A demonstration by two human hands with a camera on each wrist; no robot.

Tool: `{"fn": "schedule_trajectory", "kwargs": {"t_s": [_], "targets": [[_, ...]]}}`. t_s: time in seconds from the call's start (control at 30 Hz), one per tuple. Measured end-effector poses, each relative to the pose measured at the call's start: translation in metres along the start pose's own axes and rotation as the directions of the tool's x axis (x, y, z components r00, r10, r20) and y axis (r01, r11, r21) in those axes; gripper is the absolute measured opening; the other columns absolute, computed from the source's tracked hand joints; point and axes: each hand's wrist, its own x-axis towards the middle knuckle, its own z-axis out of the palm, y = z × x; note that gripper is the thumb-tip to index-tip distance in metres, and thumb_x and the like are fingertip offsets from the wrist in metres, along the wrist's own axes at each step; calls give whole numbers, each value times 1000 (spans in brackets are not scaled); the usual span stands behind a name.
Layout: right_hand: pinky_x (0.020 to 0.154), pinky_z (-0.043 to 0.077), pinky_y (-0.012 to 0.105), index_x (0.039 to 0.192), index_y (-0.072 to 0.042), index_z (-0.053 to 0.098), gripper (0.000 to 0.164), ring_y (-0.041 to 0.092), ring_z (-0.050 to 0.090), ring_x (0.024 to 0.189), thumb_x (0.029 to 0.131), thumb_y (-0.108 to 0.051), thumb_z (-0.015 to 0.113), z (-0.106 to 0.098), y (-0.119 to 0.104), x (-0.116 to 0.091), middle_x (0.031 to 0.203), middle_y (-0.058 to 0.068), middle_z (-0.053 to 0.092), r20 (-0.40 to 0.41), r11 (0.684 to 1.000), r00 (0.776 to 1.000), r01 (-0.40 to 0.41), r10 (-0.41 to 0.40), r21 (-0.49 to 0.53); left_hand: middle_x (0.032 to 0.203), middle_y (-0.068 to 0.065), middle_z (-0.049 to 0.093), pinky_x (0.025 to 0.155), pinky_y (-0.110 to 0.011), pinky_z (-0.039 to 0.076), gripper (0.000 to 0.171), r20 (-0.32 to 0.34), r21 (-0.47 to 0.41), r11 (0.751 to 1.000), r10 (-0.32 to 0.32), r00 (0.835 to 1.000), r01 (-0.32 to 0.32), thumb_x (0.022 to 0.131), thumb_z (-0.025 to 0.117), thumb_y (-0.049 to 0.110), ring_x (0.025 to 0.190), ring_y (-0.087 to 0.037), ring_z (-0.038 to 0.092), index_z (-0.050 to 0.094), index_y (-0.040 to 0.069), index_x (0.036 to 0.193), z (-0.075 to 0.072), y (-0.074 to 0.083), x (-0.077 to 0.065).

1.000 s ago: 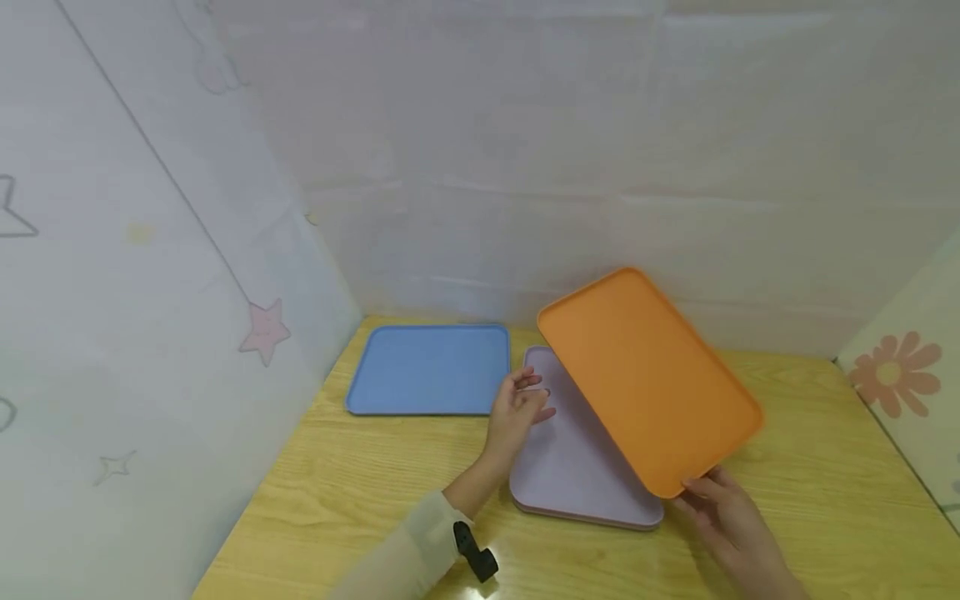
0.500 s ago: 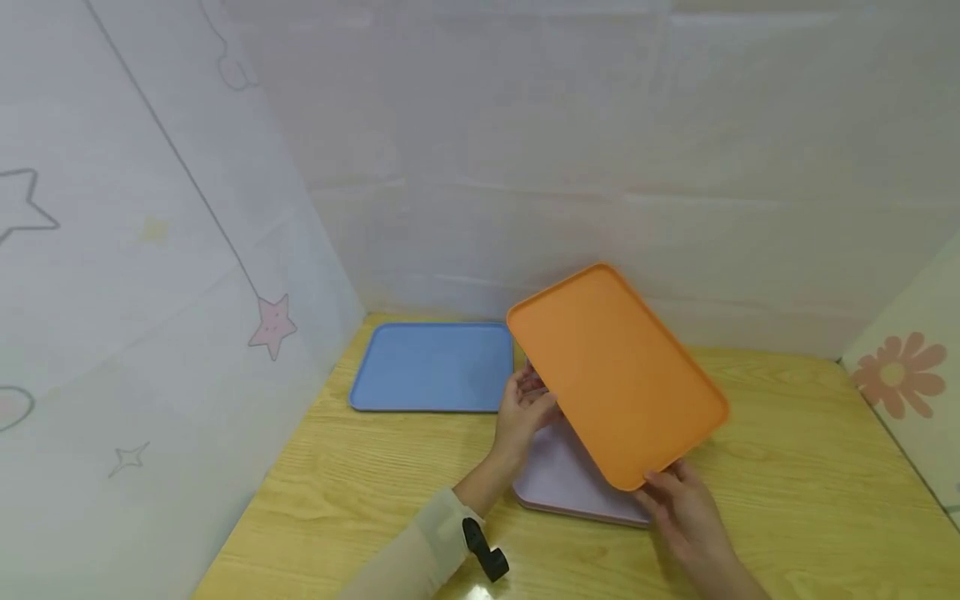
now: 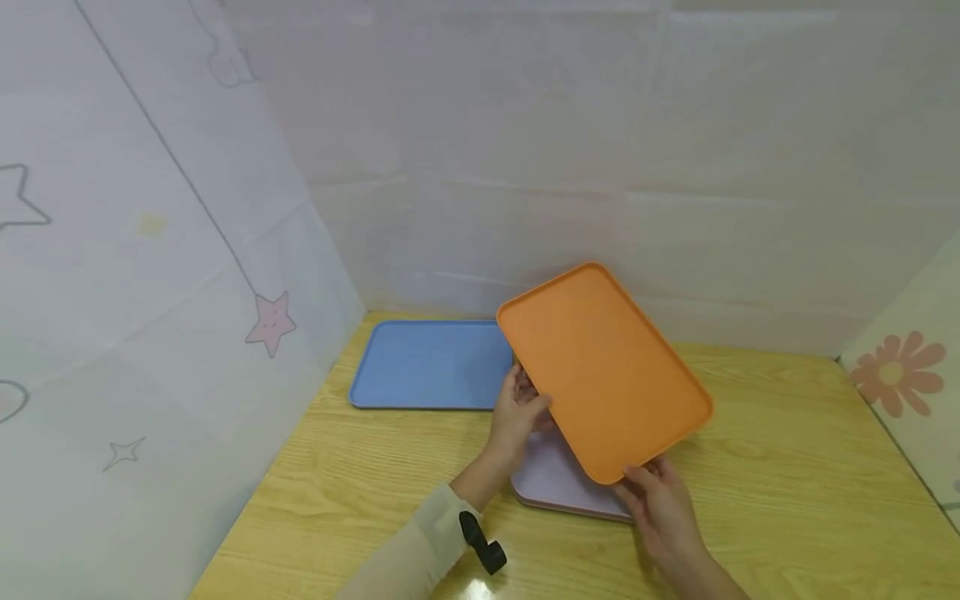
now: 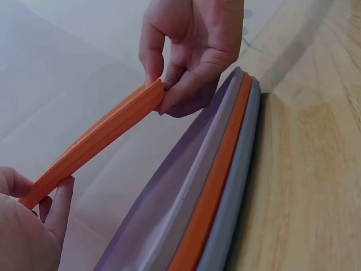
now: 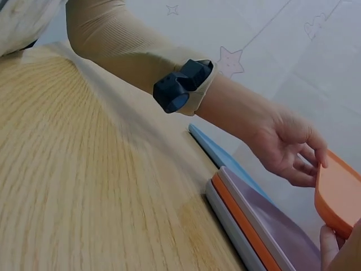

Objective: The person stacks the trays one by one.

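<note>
Both hands pinch an orange tray (image 3: 603, 371), raised and tilted above a stack. My left hand (image 3: 513, 425) has its thumb over the tray's left edge and its fingers behind. My right hand (image 3: 663, 508) grips the near edge close to the corner. Underneath lies a purple tray (image 3: 562, 479), partly covered in the head view. The left wrist view shows a second orange tray (image 4: 211, 197) beneath it and a greyish-blue tray (image 4: 240, 164) at the bottom. In the right wrist view only part of my right hand (image 5: 341, 251) shows, at the lower right corner.
A blue tray (image 3: 435, 367) lies flat on the wooden table (image 3: 360, 492) at the back left, its right end behind the raised tray. White sheets with printed stars stand behind and left; a printed flower marks the right sheet (image 3: 892, 375).
The orange tray has moved left over the purple one, carried by my right hand. My left hand, beside the tray with loose fingers a second ago, has come to pinch its left edge.
</note>
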Motion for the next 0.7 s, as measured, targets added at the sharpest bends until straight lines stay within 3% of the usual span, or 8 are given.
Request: {"fn": "schedule_trajectory", "kwargs": {"t_s": [0.13,0.3,0.43,0.5,0.6,0.7], "targets": [[93,58,30,124,-5,44,30,12,65,99,98,3,56,1,-1,2,109,0,56,27,1000,1000,0,0,-26,118,-8,51,71,-43,63,83,5,-28,1000,-1,1000,1,89,72,6,96,-19,64,31,18,159,-4,5,4],[95,56,30,137,-8,40,42,11,64,103,99,-5,60,-5,-6,7,115,-3,59,64,996,996,-51,56,-77,109,-7,49,66,-38,63,88,14,-32,999,10,1000,-10,89,70,1,85,-15,63,23,11,162,-10,10,10],[98,55,31,136,-15,42,40,11,62,107,102,-20,61,-18,-23,10,119,-6,57,83,994,993,-73,79,-76,108,-7,47,63,-36,63,85,31,-37,999,24,999,-23,88,68,-3,84,-14,63,26,7,160,-15,14,12],[99,55,32,134,-16,44,36,13,62,107,103,-26,61,-28,-35,11,119,-6,57,115,997,992,-48,54,-61,107,-7,46,62,-34,62,81,56,-27,999,39,998,-37,88,68,-2,84,-14,63,30,7,159,-18,17,12],[103,52,35,133,-15,48,29,16,63,111,107,-25,53,-48,-56,15,123,-4,57,236,998,972,25,-12,-51,107,-7,47,62,-32,62,77,86,-13,999,42,995,-41,88,67,-3,83,-14,64,35,8,157,-23,21,13],[102,53,35,136,-11,51,29,15,64,114,109,-22,46,-66,-78,25,128,-3,58,361,990,931,98,-54,-105,109,-8,47,61,-31,61,76,113,-8,1000,20,993,-19,88,66,-6,81,-15,65,36,8,156,-30,24,16]]}}
